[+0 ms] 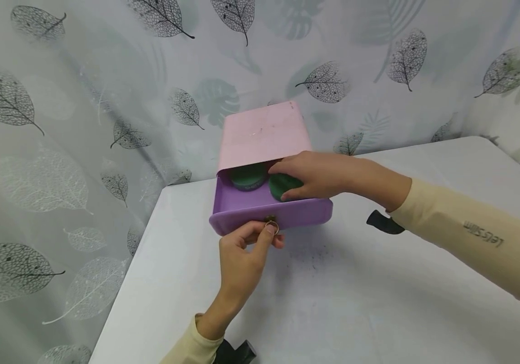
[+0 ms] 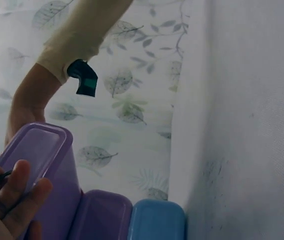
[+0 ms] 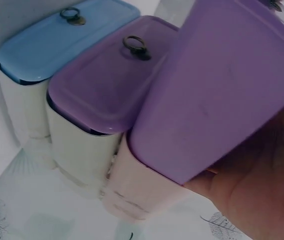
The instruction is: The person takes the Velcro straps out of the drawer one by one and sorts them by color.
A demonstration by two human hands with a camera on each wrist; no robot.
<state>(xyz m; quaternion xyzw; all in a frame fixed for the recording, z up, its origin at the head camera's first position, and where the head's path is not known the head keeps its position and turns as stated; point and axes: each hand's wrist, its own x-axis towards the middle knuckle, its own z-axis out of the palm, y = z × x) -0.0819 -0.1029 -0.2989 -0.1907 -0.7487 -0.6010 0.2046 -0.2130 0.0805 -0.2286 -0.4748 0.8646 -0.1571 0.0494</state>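
Observation:
The upper purple drawer point(image 1: 241, 221) stands pulled out of its pink housing point(image 1: 264, 134). My left hand point(image 1: 243, 258) pinches the ring pull point(image 1: 272, 226) on the drawer's front between thumb and fingers. Inside the drawer lie two round green tub-like things; the left one point(image 1: 247, 177) has faint lettering on its side. My right hand point(image 1: 319, 174) reaches in over the drawer's right side and holds the right green round thing point(image 1: 282, 186), thumb on the near side and fingers on the far side. In the right wrist view the drawer wall hides my right fingertips.
Below the open drawer are a second purple drawer point(image 3: 112, 75) and a blue drawer point(image 3: 67, 40), both pushed in, with ring pulls. The unit stands on a white table point(image 1: 332, 303) near a leaf-patterned curtain point(image 1: 260, 65). Dark wrist mounts show at both sleeves.

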